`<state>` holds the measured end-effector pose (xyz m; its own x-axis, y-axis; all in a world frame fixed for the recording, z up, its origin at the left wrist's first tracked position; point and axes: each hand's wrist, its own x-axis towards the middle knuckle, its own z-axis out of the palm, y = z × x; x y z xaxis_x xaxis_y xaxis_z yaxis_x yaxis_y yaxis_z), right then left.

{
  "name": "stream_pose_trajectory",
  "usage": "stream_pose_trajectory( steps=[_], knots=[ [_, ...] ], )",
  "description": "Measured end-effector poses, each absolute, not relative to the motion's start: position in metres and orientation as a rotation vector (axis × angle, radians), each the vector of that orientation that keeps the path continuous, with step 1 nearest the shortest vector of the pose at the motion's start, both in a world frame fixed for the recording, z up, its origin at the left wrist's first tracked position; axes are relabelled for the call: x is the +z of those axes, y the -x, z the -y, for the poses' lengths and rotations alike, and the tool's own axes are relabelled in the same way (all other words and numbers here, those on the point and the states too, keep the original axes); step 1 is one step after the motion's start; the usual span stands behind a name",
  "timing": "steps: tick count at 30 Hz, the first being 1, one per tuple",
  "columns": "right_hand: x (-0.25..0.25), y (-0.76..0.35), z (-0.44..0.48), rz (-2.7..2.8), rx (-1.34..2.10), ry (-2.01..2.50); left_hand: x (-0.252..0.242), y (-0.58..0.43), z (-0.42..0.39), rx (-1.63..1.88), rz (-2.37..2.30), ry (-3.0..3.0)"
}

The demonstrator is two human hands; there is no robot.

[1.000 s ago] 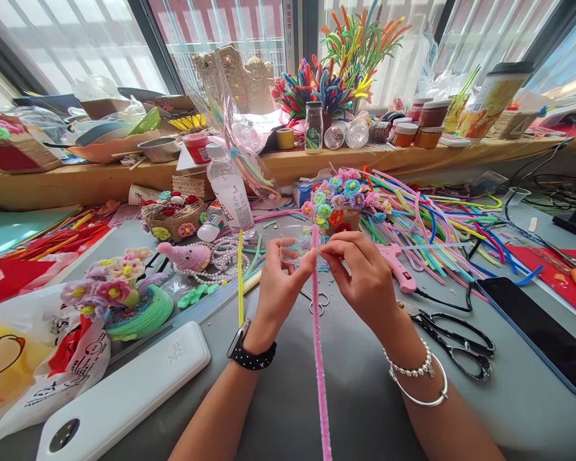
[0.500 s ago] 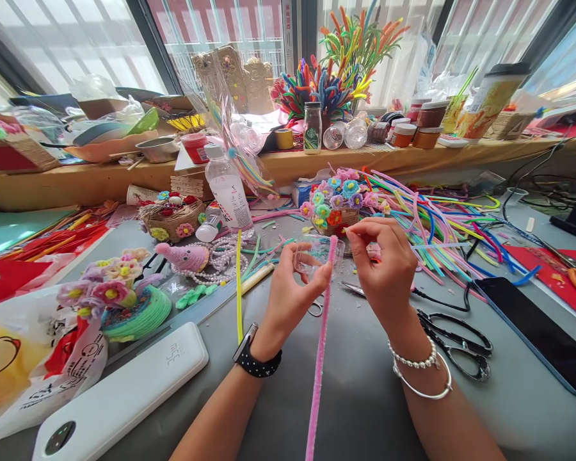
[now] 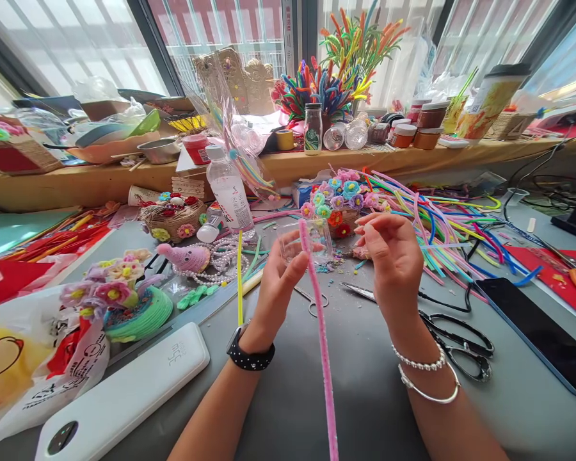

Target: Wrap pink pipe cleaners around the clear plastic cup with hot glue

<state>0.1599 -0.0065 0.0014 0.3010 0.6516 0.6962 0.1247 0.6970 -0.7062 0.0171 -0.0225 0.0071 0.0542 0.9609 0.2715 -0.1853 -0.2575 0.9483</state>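
While left hand (image 3: 278, 282) grip pinches pink pipe cleaner (image 3: 322, 339), right hand (image 3: 396, 262) loosely open, just beside

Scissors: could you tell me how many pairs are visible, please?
2. A small pair lies between left hand and right hand; a large black-handled pair lies right of the right wrist. Clutter may hide others.

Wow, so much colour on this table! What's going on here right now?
A person is working at a cluttered grey table. Their left hand pinches a long pink pipe cleaner near its top end. The right hand hovers beside it, fingers loose, not touching it. Black scissors lie to the right, a white power bank to the left.
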Motion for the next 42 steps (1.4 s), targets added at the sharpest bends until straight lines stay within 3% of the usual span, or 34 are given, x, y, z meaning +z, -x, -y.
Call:
stream_pose_trajectory(
  steps=[9, 33, 42],
  knots=[
    [0.003, -0.163, 0.006, 1.265, 0.678, 0.679, 0.007, -0.017, 0.022, 1.33, -0.844, -1.215],
    [0.008, -0.159, 0.018, 1.306, 0.717, 0.621, 0.0, -0.01, 0.015, 1.438, -0.796, -1.301],
    [0.006, -0.158, 0.014, 1.448, 0.553, 1.014, -0.001, 0.001, 0.01, 1.519, -0.843, -1.245]
  ],
)
